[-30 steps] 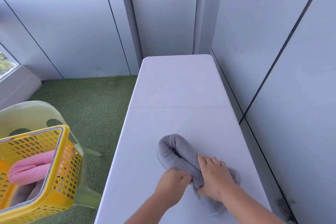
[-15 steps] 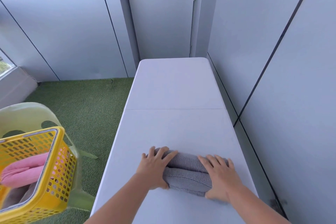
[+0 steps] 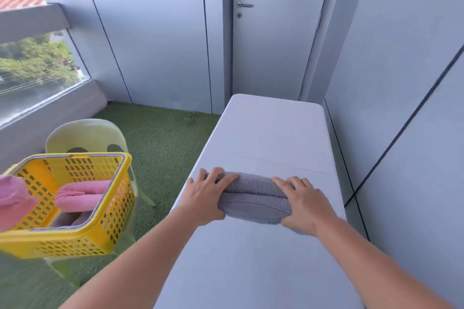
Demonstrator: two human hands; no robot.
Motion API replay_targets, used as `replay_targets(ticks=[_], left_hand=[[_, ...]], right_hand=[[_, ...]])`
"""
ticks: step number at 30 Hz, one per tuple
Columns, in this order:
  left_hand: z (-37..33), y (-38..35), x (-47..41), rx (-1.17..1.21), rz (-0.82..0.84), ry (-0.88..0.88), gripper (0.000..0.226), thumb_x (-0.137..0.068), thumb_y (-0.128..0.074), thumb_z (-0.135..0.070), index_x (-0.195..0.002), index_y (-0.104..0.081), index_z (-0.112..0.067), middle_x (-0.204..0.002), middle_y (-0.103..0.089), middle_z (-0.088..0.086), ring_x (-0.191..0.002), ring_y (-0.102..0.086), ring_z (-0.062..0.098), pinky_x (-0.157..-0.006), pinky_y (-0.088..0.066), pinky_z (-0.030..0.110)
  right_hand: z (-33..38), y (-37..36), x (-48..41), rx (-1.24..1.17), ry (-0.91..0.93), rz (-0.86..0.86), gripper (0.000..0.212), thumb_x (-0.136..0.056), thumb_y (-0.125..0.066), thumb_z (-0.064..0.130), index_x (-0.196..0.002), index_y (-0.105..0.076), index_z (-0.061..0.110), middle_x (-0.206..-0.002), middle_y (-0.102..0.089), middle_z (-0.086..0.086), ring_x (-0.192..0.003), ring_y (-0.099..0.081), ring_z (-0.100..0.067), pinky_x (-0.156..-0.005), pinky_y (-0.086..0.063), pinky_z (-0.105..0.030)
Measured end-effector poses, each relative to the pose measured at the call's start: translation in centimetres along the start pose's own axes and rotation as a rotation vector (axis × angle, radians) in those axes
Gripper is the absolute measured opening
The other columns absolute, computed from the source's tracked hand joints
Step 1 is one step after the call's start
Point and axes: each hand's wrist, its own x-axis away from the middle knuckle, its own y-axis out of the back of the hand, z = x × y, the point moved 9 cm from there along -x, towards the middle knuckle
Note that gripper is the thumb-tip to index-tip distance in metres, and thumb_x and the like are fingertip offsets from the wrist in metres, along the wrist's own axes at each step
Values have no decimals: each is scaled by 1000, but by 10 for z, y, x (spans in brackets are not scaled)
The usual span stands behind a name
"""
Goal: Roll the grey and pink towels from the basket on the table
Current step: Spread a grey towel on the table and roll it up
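Grey towel [image 3: 253,198]: rolled, crosswise on table [image 3: 263,271], toward its left edge. Left hand [image 3: 206,198], right hand [image 3: 303,203]: fingers curled over either end, thumbs on near side, gripping roll. Advice: press evenly at both ends, hold layers tight, square the ends. Pink towels [image 3: 80,194]: in basket [image 3: 75,241], beyond table's left edge.

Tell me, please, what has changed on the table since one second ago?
The grey towel lay slanted and half rolled; now it lies across the table as a roll. The left hand moved from the towel's middle to its left end, and the right hand now holds its right end. The pink towels remain in the yellow basket on the chair.
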Motion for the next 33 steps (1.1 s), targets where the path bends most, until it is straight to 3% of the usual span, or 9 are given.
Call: replay_targets(ticks=[7,22,29,33], left_hand=[[105,60,55,-53,-131,130,104,-57,-72,-56,-146,-18,-51,-135,-33,-9,-110,-40,27,-80,-47,44],[446,48,279,-55,-28,413,102,-56,-71,-56,-144,-19,-53,-139,-33,-10,-119,-37,28,-86,-46,45],[529,30,286,-60,-2,432,101,-57,-68,-56,-145,-19,-52,-137,-34,-9,-113,-41,28,-84,-43,42],[564,3,250,-52,40,392,103,-57,-70,-61,-146,-20,-49,-137,-36,-7,-110,-44,29,-89,-43,44]], right_hand=[[113,59,-56,60,156,-79,100,-61,-56,56,-148,-9,44,-131,-34,12,-120,-34,-16,-84,-45,-33],[508,-21,-153,-47,429,43,102,-59,-55,60,-150,-10,46,-129,-38,12,-118,-37,-14,-82,-49,-35],[575,-42,-205,-55,462,93,104,-61,-57,57,-151,-5,45,-134,-36,12,-125,-34,-16,-89,-46,-37],[582,-63,-246,2,406,117,103,-64,-56,58,-152,-4,44,-136,-36,9,-129,-34,-18,-105,-34,-50]])
